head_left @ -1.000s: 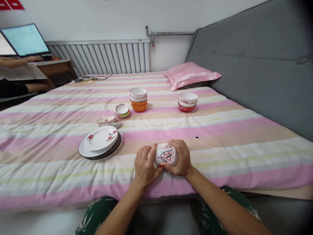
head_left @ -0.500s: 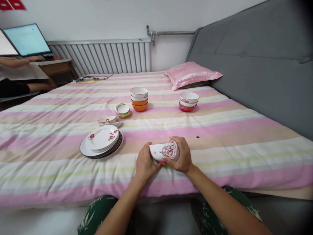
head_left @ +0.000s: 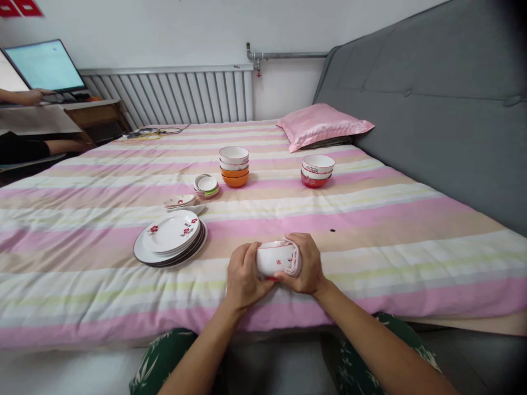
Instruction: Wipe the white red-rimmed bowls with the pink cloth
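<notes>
While the left hand (head_left: 242,277) holds one side, fingers curved round the wall, the right hand (head_left: 308,267) clasps the other with a pale pink cloth (head_left: 296,261) over the rim: one white bowl (head_left: 272,260), red rim line, small red motifs, red base partly hidden. Location: near the front edge of the striped bed (head_left: 382,258); whether it touches the bedding is hard to tell. Plate stack (head_left: 171,231), left, well apart. Bedding extends rightward to the grey headboard (head_left: 424,104).

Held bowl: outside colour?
The bowl is white outside with small red marks; best seen in the head view.
</notes>
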Motion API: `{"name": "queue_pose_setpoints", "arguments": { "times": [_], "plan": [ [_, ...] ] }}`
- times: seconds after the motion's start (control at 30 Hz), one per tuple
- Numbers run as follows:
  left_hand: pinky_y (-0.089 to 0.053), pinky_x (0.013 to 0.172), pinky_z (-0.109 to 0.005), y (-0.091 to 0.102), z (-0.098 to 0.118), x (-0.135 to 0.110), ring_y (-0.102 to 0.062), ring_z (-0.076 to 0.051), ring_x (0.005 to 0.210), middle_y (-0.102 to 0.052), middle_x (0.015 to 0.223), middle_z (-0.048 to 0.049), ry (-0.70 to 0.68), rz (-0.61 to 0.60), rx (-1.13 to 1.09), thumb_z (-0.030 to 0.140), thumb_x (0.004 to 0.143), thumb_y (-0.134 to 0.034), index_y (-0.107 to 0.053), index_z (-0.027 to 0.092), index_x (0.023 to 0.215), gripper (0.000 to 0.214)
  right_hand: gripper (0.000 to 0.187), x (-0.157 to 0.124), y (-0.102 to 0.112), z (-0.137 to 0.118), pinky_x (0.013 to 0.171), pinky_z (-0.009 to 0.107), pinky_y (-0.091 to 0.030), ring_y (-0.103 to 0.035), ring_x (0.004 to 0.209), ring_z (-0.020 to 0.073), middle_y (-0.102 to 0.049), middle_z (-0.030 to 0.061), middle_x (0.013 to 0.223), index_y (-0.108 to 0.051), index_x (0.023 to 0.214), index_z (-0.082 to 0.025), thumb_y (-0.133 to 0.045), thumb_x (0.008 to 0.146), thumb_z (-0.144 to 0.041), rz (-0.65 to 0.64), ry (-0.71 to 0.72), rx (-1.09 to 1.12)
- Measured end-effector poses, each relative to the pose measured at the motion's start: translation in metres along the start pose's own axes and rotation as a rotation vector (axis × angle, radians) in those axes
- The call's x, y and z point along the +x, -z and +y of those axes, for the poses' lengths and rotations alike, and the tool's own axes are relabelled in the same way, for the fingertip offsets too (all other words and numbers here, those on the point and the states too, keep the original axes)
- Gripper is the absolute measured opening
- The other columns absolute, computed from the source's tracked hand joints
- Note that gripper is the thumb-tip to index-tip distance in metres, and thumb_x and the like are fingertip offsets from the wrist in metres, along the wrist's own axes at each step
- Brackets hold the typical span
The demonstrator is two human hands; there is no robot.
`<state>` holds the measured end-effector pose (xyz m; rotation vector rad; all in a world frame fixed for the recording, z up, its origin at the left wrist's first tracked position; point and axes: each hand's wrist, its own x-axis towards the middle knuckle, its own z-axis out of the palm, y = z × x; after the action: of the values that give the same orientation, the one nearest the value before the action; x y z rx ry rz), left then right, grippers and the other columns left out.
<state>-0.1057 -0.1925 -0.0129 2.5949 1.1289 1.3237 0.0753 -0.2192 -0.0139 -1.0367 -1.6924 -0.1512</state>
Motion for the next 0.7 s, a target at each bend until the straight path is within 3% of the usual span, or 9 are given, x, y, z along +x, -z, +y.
{"name": "queue_pose_setpoints", "arguments": {
  "times": [0.17,0.33,0.53,0.7],
  "plan": [
    [-0.046,0.084,-0.041,0.003,0.003,0.0,-0.057,-0.028,0.091,-0.059,0.099,-0.0141,-0.134,-0.008,0.084,0.047,0.075,-0.059,-0.043,0.014,0.124,0.062,0.074,-0.002,-0.002,-0.001,0.077,0.05,-0.047,-0.057,0.09,0.0307,-0.057,0.0134,0.104,-0.044,0.122,-0.019,-0.067,0.064,-0.057,-0.01,0.064,-0.04],
    [-0.045,0.087,-0.043,0.004,0.005,0.002,-0.056,-0.028,0.094,-0.058,0.103,-0.0146,-0.127,-0.043,0.108,0.039,0.077,-0.056,-0.039,0.013,0.131,0.062,0.071,-0.001,-0.003,0.0,0.078,0.05,-0.047,-0.057,0.091,0.0306,-0.058,0.0128,0.103,-0.045,0.12,-0.019,-0.068,0.064,-0.056,-0.011,0.046,-0.05],
    [-0.04,0.1,-0.046,0.001,0.003,0.001,-0.048,-0.032,0.118,-0.049,0.128,-0.0195,-0.021,-0.128,0.084,0.032,0.073,-0.06,-0.022,0.011,0.143,0.082,0.064,0.007,-0.005,-0.001,0.078,0.049,-0.048,-0.056,0.091,0.0292,-0.059,0.0125,0.103,-0.048,0.115,-0.019,-0.07,0.064,-0.051,-0.009,-0.041,-0.035],
    [-0.032,0.106,-0.052,0.004,0.016,-0.001,-0.031,-0.036,0.135,-0.033,0.145,-0.0224,-0.089,-0.112,0.055,0.039,0.076,-0.06,-0.017,0.011,0.145,0.086,0.056,0.013,-0.01,0.004,0.08,0.047,-0.049,-0.057,0.092,0.0276,-0.059,0.011,0.102,-0.05,0.113,-0.019,-0.067,0.068,-0.048,0.0,-0.163,-0.008]
  ]
}}
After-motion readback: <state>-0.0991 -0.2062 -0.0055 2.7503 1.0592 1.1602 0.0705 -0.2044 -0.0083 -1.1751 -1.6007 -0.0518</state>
